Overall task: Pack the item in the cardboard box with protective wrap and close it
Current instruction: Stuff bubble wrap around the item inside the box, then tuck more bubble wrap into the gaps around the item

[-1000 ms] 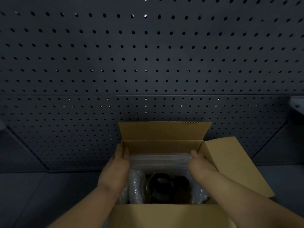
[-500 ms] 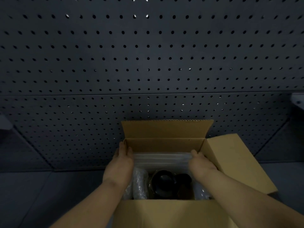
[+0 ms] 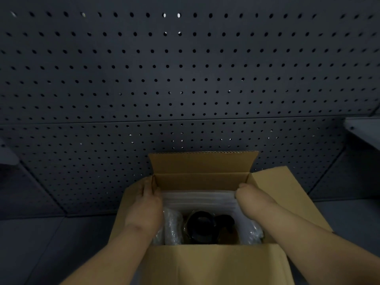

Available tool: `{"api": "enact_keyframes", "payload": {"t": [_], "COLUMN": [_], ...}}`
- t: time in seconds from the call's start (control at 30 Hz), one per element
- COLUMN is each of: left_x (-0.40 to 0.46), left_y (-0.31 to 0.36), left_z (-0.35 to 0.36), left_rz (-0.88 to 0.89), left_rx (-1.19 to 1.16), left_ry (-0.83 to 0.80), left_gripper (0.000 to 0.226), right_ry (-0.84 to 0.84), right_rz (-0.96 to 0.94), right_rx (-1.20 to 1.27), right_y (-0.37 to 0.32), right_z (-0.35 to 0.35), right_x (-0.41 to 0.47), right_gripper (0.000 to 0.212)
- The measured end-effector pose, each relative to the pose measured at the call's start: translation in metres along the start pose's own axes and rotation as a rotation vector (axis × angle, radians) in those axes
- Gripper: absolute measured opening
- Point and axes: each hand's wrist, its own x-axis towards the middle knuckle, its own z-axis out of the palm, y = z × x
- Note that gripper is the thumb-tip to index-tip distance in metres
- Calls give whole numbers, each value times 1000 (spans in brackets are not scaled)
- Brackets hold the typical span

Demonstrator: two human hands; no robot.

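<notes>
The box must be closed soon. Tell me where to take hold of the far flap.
Probably grip the far flap at its free top edge, coming from above. It stands upright behind the cardboard box, hinged at its bottom fold, so that edge is bare and swings forward.

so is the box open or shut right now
Open. The box has its far flap upright and right flap folded outward, and the dark item and wrap show inside.
</notes>
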Motion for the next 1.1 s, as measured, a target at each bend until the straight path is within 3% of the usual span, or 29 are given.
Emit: {"api": "enact_keyframes", "payload": {"t": [0.07, 0.27, 0.6, 0.87, 1.1], "left_x": [-2, -9, -16, -32, -47], "left_y": [2, 17, 86, 172, 256], "left_z": [-7, -42, -123, -184, -207], "left_rz": [-6, 48, 263, 437, 553], "left_rx": [9, 28, -42, -102, -143], "left_ry": [-2, 78, 432, 559, 611], "left_gripper": [52, 20, 30, 35, 34], "right_ry": [8, 298, 652, 821, 865], "right_rz": [-19, -86, -16, 197, 419], "right_rx": [-77, -118, -81, -97, -71], "right_y": [0, 0, 24, 113, 210], "right_z": [-6, -32, -91, -126, -133], "right_x": [-4, -35, -117, -191, -239], "right_gripper": [39, 37, 31, 32, 30]}}
